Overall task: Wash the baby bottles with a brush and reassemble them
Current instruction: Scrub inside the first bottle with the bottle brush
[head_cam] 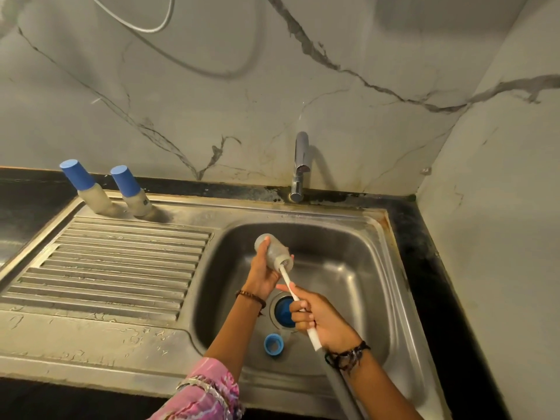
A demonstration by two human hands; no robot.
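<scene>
Far left, two capped bottles stand on the sink's drainboard by the black counter. Over the basin, the left hand has its grip wrapped round an open bottle, tilted mouth-down toward the right. The right hand has its grip curled on the white brush handle, head inside the bottle (scrubbing, I judge). A blue collar lies in the basin, a blue part at the drain. Next: withdraw the brush, rinse, refit.
</scene>
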